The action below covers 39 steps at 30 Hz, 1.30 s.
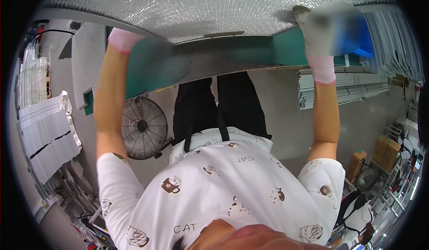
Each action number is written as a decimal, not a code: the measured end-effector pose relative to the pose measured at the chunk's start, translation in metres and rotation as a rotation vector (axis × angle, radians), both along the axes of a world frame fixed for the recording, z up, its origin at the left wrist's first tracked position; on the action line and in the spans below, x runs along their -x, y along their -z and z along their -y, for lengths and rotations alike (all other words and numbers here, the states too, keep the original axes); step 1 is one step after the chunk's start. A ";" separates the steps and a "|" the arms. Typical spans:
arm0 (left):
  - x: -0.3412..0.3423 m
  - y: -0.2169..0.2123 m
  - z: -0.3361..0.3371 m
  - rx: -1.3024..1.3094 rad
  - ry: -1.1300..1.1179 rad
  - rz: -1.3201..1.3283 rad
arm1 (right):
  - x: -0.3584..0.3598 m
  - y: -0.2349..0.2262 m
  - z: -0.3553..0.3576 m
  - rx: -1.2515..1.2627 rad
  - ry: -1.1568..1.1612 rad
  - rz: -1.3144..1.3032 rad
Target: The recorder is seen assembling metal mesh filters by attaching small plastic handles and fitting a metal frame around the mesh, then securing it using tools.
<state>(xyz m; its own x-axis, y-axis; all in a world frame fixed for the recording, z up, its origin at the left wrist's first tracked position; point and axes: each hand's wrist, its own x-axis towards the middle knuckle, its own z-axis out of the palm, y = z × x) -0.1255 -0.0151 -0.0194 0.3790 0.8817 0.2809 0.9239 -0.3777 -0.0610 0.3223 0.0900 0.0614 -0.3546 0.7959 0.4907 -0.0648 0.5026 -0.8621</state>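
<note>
A large silver panel (pixel 214 8) with a bubbled, foil-like surface and a pale frame edge spans the top of the view. It is tilted above a green-topped workbench (pixel 152 64). My left hand (pixel 125 39), in a glove with a pink cuff, is at the panel's left edge, its fingers hidden behind the panel. Near the panel's right corner is my right hand (pixel 318 28), in a pale glove with greyed fingertips, smeared by motion. A rounded white-and-blue blur lies beside it; whether the hand holds anything there cannot be made out.
A blue bin (pixel 365 44) stands at the right, by stacked pale metal strips (pixel 395 40). More strips (pixel 330 89) lie beneath the bench. A round floor fan (pixel 144 127) stands at my left. Perforated grey sheet (pixel 89 57) is farther left. Behind at right is another person (pixel 357 216).
</note>
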 end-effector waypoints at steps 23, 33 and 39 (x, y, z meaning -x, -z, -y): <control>-0.105 -0.104 -0.012 -0.588 -0.025 0.365 | 0.002 0.003 -0.020 0.077 0.051 -0.037; -0.106 -0.093 0.000 -0.700 -0.062 0.323 | -0.009 0.035 -0.034 0.093 -0.019 -0.003; -0.100 -0.091 -0.008 -0.649 -0.162 0.194 | -0.002 0.002 -0.041 -0.029 0.051 0.203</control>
